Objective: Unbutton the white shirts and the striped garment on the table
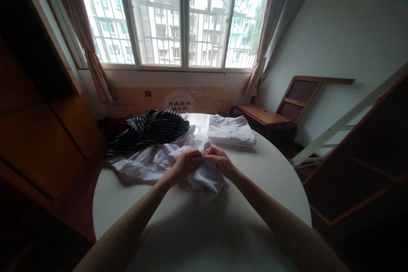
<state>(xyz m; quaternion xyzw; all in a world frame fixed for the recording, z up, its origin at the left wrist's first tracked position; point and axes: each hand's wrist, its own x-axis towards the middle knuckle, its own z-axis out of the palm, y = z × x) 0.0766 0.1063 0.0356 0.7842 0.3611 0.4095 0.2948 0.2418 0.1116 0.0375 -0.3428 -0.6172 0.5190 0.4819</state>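
Note:
A rumpled white shirt [146, 165] lies across the middle and left of the round table, partly lifted between my hands. My left hand [188, 162] is closed on a bunched part of it. Close beside it, my right hand [219, 159] pinches the same cloth, the fingertips of both hands almost touching. Exactly which part of the shirt they grip is too small to make out. Its lower end hangs below my hands onto the tabletop. Just beyond my right hand sits a neat stack of folded white shirts [231, 129].
A black garment with white stripes [156, 126] is heaped at the table's back left. The round white table [270, 174] has a curved edge. Behind it stand a large cardboard box [216, 98] and a wooden bench [264, 113]. A white metal frame [338, 129] leans at the right.

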